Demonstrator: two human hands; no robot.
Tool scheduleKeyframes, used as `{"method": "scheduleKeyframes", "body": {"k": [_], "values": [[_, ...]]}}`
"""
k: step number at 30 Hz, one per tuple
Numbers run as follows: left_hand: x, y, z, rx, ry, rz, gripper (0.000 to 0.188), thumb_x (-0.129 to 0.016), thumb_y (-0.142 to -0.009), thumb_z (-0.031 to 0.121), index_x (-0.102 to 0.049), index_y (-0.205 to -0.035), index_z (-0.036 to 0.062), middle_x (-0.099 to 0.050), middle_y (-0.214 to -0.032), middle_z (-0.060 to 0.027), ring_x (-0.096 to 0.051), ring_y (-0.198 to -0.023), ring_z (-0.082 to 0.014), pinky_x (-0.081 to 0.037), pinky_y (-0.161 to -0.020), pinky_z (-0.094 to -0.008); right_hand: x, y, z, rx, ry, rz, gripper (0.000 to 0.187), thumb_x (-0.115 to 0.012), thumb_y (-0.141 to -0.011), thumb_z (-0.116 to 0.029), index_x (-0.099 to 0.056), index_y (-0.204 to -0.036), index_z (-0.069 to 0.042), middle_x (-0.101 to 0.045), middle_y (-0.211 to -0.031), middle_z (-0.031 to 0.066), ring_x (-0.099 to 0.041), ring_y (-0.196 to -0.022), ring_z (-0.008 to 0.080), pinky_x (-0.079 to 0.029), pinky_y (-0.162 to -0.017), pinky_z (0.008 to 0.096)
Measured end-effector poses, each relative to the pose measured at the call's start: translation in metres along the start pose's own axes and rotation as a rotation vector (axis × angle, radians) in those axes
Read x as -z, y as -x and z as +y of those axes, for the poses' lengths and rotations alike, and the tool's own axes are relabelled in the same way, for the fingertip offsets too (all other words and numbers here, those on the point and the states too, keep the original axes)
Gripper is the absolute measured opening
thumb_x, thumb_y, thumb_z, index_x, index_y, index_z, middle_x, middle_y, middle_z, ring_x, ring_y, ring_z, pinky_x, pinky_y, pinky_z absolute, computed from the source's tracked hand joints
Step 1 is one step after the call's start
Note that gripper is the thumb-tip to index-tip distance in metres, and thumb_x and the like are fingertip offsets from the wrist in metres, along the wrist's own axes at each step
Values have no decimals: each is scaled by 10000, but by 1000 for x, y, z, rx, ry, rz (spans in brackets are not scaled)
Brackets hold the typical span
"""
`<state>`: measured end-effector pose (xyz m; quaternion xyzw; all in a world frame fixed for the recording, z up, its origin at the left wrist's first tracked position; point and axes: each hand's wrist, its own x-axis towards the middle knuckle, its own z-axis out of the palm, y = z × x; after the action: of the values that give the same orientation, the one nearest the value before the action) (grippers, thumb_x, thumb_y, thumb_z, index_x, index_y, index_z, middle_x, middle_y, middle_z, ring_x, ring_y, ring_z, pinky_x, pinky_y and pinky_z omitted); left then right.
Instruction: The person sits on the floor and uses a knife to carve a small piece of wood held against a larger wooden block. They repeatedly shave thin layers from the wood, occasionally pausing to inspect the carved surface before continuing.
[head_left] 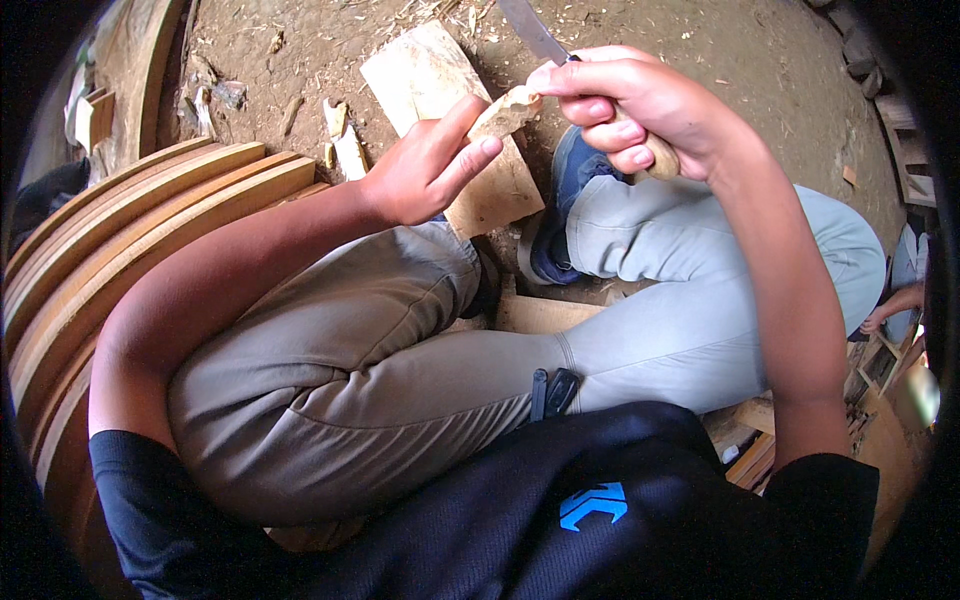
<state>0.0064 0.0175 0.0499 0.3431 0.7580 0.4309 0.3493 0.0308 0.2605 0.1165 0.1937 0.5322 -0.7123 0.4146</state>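
Note:
My left hand (425, 168) grips a small pale piece of carved wood (508, 114) between thumb and fingers. One end of the piece points up toward my right hand (660, 105). That hand is wrapped round the light wooden handle of a knife (533, 32), whose blade slants up and left past my forefinger. My right thumb tip is close to the end of the carved piece; whether they touch, I cannot tell. Below both hands, a flat wooden board (425, 72) lies on the dirt floor, partly hidden by my left hand and the piece.
Long wooden planks (170, 215) are stacked at the left. Shavings and a split wood offcut (345, 140) lie on the floor (300, 45). My legs are bent, with a blue shoe (570, 190) beside the board. At the right edge, part of another person (905, 297) shows near wooden pieces.

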Motion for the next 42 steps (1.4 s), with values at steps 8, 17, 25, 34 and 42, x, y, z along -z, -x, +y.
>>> {"method": "scheduleKeyframes", "body": {"k": [8,17,25,34,42], "values": [[6,0,-2,-49,-2,-68,369,-512,-952,358,-451,-993,-4,-526,-610,-152,-555,-546,-243,-420,-536,-375,-2,2,2,-13,19,-7,135,-561,-939,-236,-540,-925,-103,-380,-650,-89,-296,-435,-38,-218,-311,143],[-3,-6,-10,-87,-34,51,310,-586,-889,309,-528,-931,7,-555,-661,-144,-562,-597,-204,-440,-570,-347,-7,0,5,-46,74,-12,172,-594,-908,-255,-548,-857,-97,-384,-642,-88,-297,-429,-37,-217,-303,150],[5,-5,-8,114,208,-40,359,-476,-915,315,-536,-989,-31,-586,-727,-129,-559,-690,-204,-454,-654,-362,-12,0,6,-70,88,-8,151,-583,-911,-246,-568,-908,-96,-377,-639,-96,-290,-424,-38,-220,-308,145],[3,-6,-12,57,187,-23,365,-464,-901,319,-530,-962,-34,-547,-651,-126,-543,-614,-201,-435,-582,-363,-10,-2,7,-21,70,33,161,-604,-889,-255,-567,-853,-102,-382,-633,-86,-281,-450,-14,-220,-331,172],[2,-6,-12,-46,75,-11,192,-465,-862,193,-484,-909,7,-493,-701,-32,-458,-627,-112,-398,-559,-290,-12,-3,8,-28,77,17,214,-606,-888,-288,-613,-961,-87,-353,-623,-96,-277,-451,-14,-205,-343,174]]}}
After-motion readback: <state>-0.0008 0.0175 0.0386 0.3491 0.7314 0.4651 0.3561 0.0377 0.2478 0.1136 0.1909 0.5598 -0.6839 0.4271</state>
